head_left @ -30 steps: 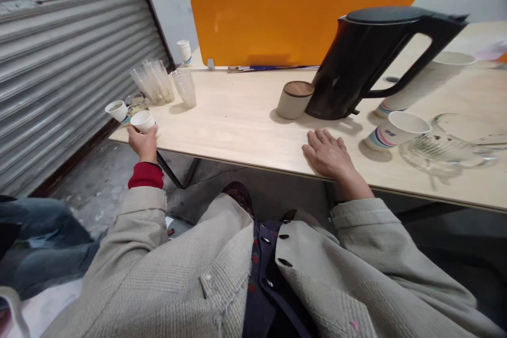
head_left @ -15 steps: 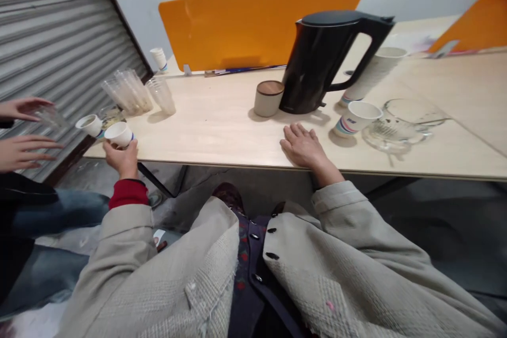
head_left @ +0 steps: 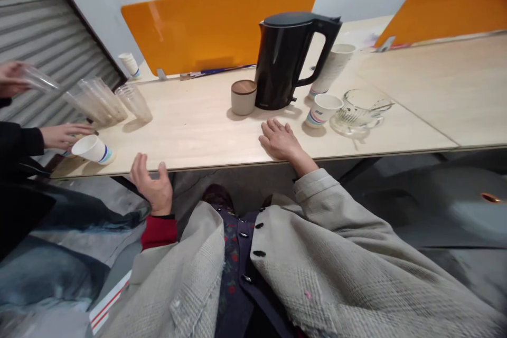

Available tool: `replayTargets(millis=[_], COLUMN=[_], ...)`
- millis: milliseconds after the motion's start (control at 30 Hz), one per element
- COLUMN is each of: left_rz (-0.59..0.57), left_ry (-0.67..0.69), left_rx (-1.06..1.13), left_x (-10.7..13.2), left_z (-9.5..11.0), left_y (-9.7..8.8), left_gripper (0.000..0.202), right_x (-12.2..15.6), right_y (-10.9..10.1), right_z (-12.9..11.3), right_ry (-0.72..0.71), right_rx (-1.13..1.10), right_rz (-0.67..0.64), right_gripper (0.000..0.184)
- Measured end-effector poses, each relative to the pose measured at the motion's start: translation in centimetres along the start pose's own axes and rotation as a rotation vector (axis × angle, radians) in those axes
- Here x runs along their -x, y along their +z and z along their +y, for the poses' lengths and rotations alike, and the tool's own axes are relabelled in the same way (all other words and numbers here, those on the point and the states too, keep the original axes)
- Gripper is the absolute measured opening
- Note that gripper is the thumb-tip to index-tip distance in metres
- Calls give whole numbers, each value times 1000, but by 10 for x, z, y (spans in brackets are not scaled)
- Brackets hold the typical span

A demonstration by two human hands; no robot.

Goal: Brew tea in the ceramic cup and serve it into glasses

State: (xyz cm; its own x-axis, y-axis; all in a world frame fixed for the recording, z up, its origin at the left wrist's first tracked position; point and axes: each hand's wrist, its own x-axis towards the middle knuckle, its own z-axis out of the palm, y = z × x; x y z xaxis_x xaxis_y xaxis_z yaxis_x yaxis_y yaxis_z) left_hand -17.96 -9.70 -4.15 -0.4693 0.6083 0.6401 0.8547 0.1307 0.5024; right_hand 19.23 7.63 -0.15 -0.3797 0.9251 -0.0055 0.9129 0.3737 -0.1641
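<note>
My left hand [head_left: 151, 185] hangs just below the front edge of the wooden table [head_left: 206, 132], fingers loosely apart, holding nothing. A white paper cup [head_left: 93, 149] lies tilted on the table to its left, apart from it. My right hand [head_left: 280, 140] rests flat and open on the table near the edge. A black kettle [head_left: 287, 60] stands behind it, with a small lidded beige jar [head_left: 243, 97] to the kettle's left and a striped paper cup [head_left: 322, 110] to its right.
Another person's hands [head_left: 59, 134] are at the left, one lifting a clear plastic cup [head_left: 37, 80]. Clear plastic cups [head_left: 103, 100] stand near them. A glass jug [head_left: 362, 108] and a stack of paper cups [head_left: 331, 67] sit right of the kettle. Orange dividers [head_left: 217, 24] stand behind.
My left hand has let go of the white paper cup and dropped below the table edge. The other person's hands have come in over the cups. The view has swung right.
</note>
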Motion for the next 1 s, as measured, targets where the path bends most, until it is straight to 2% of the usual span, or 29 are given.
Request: replayTargets(millis=[33,100,233,367,467,533,600,667,733,867,1000], left_rz=[44,5,-251,-418,-452,-461,-470,-480,-492,-511,-503], left_ry=[53,174,318,420,429,429,425,417,412,413,400], left_rx=[0,46,136,188,152,134,135,133,120,102,111], left_x=[-2,-8,-24,-30,-27,-24,-23,-22,-22,-23,-21], left_z=[15,43,92,122,127,125,122,120,121,123,124], left_y=[7,23,62,104,123,129,130,129,128,126,126], left_gripper=[49,44,37,36,41,43,44,44,44,46,43], right_x=[0,0,-1,3,16,27,37,41,40,28,20], right_y=[0,0,4,5,-1,-9,-20,-29,-34,-30,-21], right_z=[0,1,3,10,25,40,58,76,89,103,107], right_ry=[1,-5,-62,-92,3,115,248,347,389,393,353], right_rx=[-5,-23,-56,-161,-209,-151,-56,15,34,-34,-114], right_rz=[1,18,134,289,506,627,690,707,696,668,720], right_gripper=[69,67,56,55,58,59,61,60,58,49,40])
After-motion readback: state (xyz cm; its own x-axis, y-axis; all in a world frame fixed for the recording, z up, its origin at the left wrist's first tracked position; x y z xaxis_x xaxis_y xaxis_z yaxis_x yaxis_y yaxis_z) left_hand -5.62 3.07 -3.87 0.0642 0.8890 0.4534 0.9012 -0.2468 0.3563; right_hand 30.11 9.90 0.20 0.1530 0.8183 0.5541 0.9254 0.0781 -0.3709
